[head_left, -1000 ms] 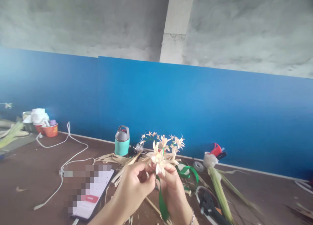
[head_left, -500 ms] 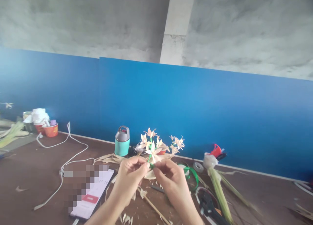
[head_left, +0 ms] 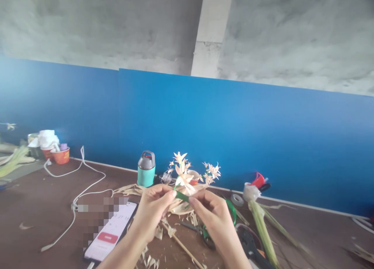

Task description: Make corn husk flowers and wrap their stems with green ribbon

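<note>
My left hand (head_left: 156,206) pinches the green stem of a spray of cream artificial flowers (head_left: 184,178), which stands upright above the fingers. From that stem a short strip of green tape (head_left: 182,196) runs flat across to my right hand (head_left: 210,212), whose thumb and fingers are closed on its other end. Partly behind the right wrist is a green loop of tape (head_left: 233,211). Below the hands lie scissors (head_left: 191,225), their handles partly covered by my right hand. A second flower spray (head_left: 211,171) stands farther back, its base hidden.
A phone (head_left: 112,234) lies left of my forearm, near a white cable (head_left: 87,193). Behind are a teal flask (head_left: 146,175) and a blue partition (head_left: 163,117). Husk scraps and a thin stick (head_left: 187,249) lie in front; pale green husks (head_left: 263,230) lie right.
My right hand has moved a little right, away from my left, drawing the green tape out flat between them. The flower spray has turned in my left fingers.
</note>
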Demonstrator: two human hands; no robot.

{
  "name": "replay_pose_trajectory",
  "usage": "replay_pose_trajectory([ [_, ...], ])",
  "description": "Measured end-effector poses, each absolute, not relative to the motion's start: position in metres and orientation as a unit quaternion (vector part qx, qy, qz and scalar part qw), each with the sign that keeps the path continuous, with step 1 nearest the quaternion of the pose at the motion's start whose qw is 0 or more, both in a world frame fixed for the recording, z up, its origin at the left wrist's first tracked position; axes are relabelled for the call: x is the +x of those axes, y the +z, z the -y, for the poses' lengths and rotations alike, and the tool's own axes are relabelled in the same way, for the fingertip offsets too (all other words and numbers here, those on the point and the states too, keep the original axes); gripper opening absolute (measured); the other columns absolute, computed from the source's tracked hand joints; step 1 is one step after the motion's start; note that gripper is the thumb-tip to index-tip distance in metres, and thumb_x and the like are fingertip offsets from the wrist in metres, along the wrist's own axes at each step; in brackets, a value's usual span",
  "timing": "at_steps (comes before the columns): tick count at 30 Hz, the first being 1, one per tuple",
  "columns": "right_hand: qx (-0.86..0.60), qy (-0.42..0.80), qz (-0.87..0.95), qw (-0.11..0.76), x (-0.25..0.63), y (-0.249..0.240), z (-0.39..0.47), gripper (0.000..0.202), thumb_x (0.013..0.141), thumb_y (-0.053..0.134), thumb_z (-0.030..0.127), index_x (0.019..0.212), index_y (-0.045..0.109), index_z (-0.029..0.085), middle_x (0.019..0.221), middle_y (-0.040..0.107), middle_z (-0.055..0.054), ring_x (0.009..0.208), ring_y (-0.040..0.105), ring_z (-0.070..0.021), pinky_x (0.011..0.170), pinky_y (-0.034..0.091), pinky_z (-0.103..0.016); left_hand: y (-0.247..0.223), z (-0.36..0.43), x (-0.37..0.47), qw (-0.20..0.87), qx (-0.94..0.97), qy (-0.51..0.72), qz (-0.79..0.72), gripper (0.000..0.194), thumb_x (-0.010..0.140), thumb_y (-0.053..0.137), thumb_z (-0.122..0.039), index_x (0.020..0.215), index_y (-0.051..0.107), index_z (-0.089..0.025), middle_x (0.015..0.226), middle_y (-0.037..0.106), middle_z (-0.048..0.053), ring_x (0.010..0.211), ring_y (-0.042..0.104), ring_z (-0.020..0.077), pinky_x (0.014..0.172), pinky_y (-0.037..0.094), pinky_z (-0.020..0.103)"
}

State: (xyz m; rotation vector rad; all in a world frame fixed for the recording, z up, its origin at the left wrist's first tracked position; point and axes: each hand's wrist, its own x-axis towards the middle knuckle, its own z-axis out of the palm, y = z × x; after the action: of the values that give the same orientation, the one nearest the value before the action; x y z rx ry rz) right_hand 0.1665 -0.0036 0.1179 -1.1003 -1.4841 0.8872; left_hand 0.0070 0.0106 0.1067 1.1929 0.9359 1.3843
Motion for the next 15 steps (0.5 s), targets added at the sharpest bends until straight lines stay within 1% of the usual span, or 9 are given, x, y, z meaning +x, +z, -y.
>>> replay_pose_trajectory([
  [2, -0.453, 0.423, 0.579, 0.53, 0.169, 0.116, 0.0, 0.025, 0.074, 0.066, 0.04, 0.071, 0.063, 0.015, 0.059, 0.055, 0.001, 0.053, 0.042, -0.0107, 0.05, 0.032, -0.023, 0.105, -0.012, 0.007, 0.534, 0.491, 0.579, -0.372, 0.023, 0.071, 0.067, -0.033, 0.057, 0.061, -0.017, 0.035, 0.033, -0.01, 0.036, 0.022, 0.0045, 0.041, 0.017, 0.021],
  [4, -0.445, 0.447, 0.558, 0.539, 0.171, 0.115, -0.003, 0.027, 0.071, 0.07, 0.041, 0.076, 0.063, 0.015, 0.063, 0.057, 0.001, 0.055, 0.044, -0.0102, 0.051, 0.033, -0.022, 0.103, -0.012, 0.007, 0.545, 0.481, 0.583, -0.362, 0.022, 0.071, 0.068, -0.032, 0.057, 0.062, -0.017, 0.033, 0.033, -0.01, 0.035, 0.021, 0.0039, 0.042, 0.017, 0.021],
  [7, -0.423, 0.496, 0.546, 0.527, 0.171, 0.114, -0.004, 0.027, 0.066, 0.075, 0.038, 0.072, 0.06, 0.016, 0.059, 0.054, 0.003, 0.052, 0.044, -0.008, 0.049, 0.031, -0.019, 0.101, -0.013, 0.008, 0.554, 0.459, 0.597, -0.354, 0.018, 0.07, 0.069, -0.03, 0.059, 0.064, -0.017, 0.032, 0.034, -0.011, 0.035, 0.02, 0.0032, 0.041, 0.016, 0.021],
  [9, -0.391, 0.557, 0.533, 0.503, 0.17, 0.11, -0.005, 0.027, 0.064, 0.077, 0.035, 0.07, 0.059, 0.016, 0.055, 0.051, 0.006, 0.048, 0.041, -0.006, 0.045, 0.027, -0.018, 0.1, -0.015, 0.009, 0.557, 0.441, 0.61, -0.35, 0.016, 0.068, 0.071, -0.029, 0.059, 0.065, -0.017, 0.032, 0.035, -0.011, 0.035, 0.02, 0.0028, 0.041, 0.015, 0.02],
  [11, -0.364, 0.617, 0.512, 0.474, 0.169, 0.102, -0.01, 0.027, 0.062, 0.079, 0.032, 0.071, 0.059, 0.017, 0.053, 0.05, 0.007, 0.043, 0.037, -0.0043, 0.04, 0.021, -0.017, 0.099, -0.016, 0.009, 0.566, 0.423, 0.616, -0.349, 0.018, 0.065, 0.073, -0.029, 0.057, 0.063, -0.016, 0.031, 0.034, -0.011, 0.034, 0.019, 0.0021, 0.04, 0.013, 0.019],
  [13, -0.352, 0.667, 0.488, 0.44, 0.169, 0.093, -0.016, 0.026, 0.063, 0.079, 0.031, 0.075, 0.061, 0.017, 0.053, 0.051, 0.007, 0.042, 0.039, -0.0041, 0.038, 0.016, -0.016, 0.099, -0.018, 0.009, 0.59, 0.409, 0.604, -0.347, 0.021, 0.064, 0.074, -0.029, 0.055, 0.06, -0.015, 0.03, 0.032, -0.012, 0.033, 0.017, 0.0013, 0.039, 0.012, 0.018],
  [14, -0.347, 0.679, 0.488, 0.424, 0.169, 0.089, -0.019, 0.025, 0.064, 0.079, 0.032, 0.077, 0.063, 0.017, 0.055, 0.053, 0.005, 0.044, 0.043, -0.005, 0.038, 0.018, -0.016, 0.099, -0.018, 0.008, 0.607, 0.405, 0.593, -0.342, 0.023, 0.064, 0.074, -0.029, 0.054, 0.059, -0.015, 0.03, 0.031, -0.012, 0.033, 0.016, 0.0009, 0.038, 0.011, 0.018],
  [15, -0.339, 0.683, 0.493, 0.419, 0.17, 0.085, -0.023, 0.024, 0.067, 0.077, 0.033, 0.08, 0.065, 0.017, 0.059, 0.058, 0.003, 0.048, 0.048, -0.0067, 0.04, 0.024, -0.016, 0.1, -0.018, 0.008, 0.626, 0.401, 0.58, -0.333, 0.025, 0.065, 0.074, -0.029, 0.054, 0.057, -0.015, 0.03, 0.031, -0.012, 0.033, 0.015, 0.0005, 0.038, 0.011, 0.017],
])
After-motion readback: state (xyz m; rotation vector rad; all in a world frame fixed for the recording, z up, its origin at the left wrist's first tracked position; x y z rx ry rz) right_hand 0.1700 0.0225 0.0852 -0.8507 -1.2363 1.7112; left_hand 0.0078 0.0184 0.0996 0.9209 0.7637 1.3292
